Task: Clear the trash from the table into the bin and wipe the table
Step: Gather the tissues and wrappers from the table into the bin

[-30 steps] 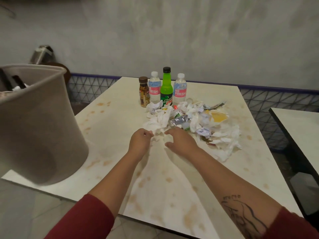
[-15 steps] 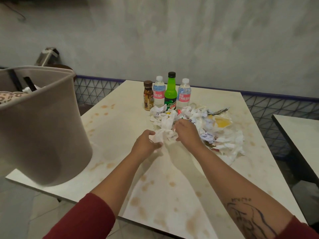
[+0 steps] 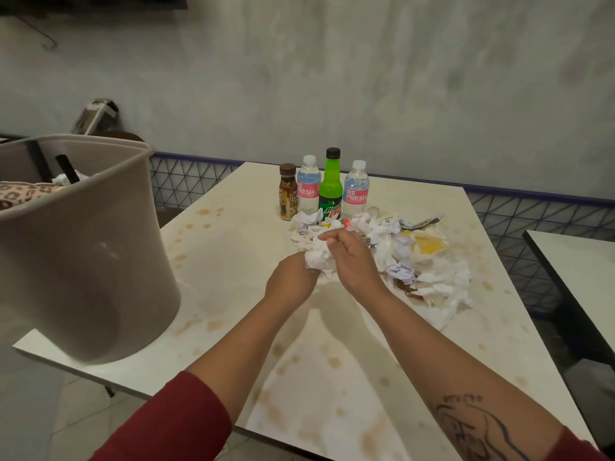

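Both hands are meeting over the middle of the table [image 3: 233, 287]; the left hand [image 3: 293, 281] is cupping a wad of white tissue [image 3: 319, 257] from below and the right hand [image 3: 352, 261] is closing on the same wad from above and beside it, so the two are clamped together on that one clump, which is sitting just at the near left edge of the trash pile [image 3: 422, 261]. The pile of crumpled napkins and wrappers is lying toward the far right part of the table, reaching close to its right edge; a yellow-stained paper [image 3: 427, 244] is showing in it. Behind the pile, near the far edge, four bottles are standing upright in a row: a brown bottle [image 3: 288, 194], a water bottle [image 3: 308, 184], a green soda bottle [image 3: 331, 188] and a second water bottle [image 3: 356, 191]. The grey bin [image 3: 86, 247] is standing on the table's near left corner, well apart from the pile, with some rubbish already showing inside; brown stains are dotting the tabletop.
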Tool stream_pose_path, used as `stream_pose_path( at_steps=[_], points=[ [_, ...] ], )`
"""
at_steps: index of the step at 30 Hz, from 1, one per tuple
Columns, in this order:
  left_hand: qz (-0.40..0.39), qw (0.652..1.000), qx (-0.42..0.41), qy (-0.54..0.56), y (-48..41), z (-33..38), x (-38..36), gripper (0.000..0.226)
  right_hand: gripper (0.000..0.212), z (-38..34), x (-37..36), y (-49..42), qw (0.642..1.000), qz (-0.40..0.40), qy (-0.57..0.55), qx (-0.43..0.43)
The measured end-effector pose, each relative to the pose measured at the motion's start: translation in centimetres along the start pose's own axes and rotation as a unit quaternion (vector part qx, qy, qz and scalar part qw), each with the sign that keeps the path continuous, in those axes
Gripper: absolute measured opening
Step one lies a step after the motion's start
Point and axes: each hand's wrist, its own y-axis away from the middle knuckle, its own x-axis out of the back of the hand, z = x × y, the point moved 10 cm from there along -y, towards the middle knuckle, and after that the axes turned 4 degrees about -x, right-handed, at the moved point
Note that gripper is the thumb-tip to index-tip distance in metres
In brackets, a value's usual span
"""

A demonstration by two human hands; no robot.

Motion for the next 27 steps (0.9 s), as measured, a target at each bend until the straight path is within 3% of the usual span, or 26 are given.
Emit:
stream_pose_path(
  at_steps=[5, 9, 15, 18, 21, 27],
  points=[
    [-0.021, 0.996, -0.042, -0.073, -0.2, 2.0, 0.2, 0.029, 0.035, -0.3, -2.5, 0.8, 0.998, -0.053, 0.004, -0.026],
    [-0.103, 0.977, -0.046, -0.182, 0.2, 2.6, 0.0, 0.036, 0.017, -1.4, -3.8, 0.6, 0.995, -0.08, -0.057, -0.027],
    [-0.112, 0.978, 0.016, -0.177, 1.4, 2.7, 5.4, 0.027, 0.015, -4.9, -3.2, -1.5, 0.999, -0.003, -0.04, 0.014],
    [-0.106, 0.967, 0.053, -0.226, 1.5, 2.4, 9.5, 0.027, 0.021, -8.6, -3.9, -2.4, 0.997, 0.018, -0.05, 0.047],
    [-0.069, 0.963, 0.045, -0.257, 1.9, 3.2, 14.2, 0.026, 0.031, -13.3, -5.8, -2.8, 0.995, 0.009, -0.05, 0.087],
    [0.105, 0.961, -0.019, -0.254, 3.6, 5.3, 26.0, 0.028, 0.05, -22.7, -11.1, -2.6, 0.983, -0.02, -0.101, 0.151]
  ],
)
